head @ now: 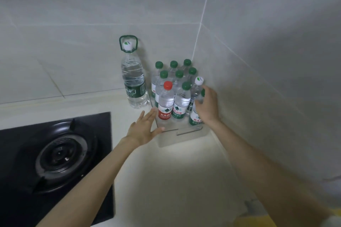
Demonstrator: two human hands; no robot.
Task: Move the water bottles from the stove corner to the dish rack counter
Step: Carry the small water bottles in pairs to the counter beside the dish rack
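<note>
Standing here next to the black glass gas stove (55, 153): the small clear plastic water bottles (177, 86) are packed upright in a see-through acrylic tray (184, 137). It's shoved right into the corner where the grey tiled walls (239, 61) meet, on the pale desk (175, 180). Mostly green caps, plus one red-capped bottle (167, 101) at the front left and one white-capped bottle (198, 83) on the right. A tall clear plastic bottle with a green carry handle (133, 79) stands on its own just beside the tray, on the left.

Both hands are in on it. The left hand (144, 129) is flat, fingers (150, 116) straight and spread, laid against the tray's left front edge right by the red-capped one. It's holding nothing. The right hand (207, 107) is on the opposite side, fingers (199, 104) curled over the front-right bottle (193, 120), the one whose green cap peeks out by the palm. Real grip or just bracing? Honestly can't tell.

What matters imo: the pack sits between the two hands, long axes straight up, with wall tight behind and to the right. So the only way out is toward the person and left, past the stove. Looks like the very start of the job to me, and the dish rack isn't in view at all. If the whole tray comes out as one, those upright bottles could wobble, so I'd guess a slow pull.
</note>
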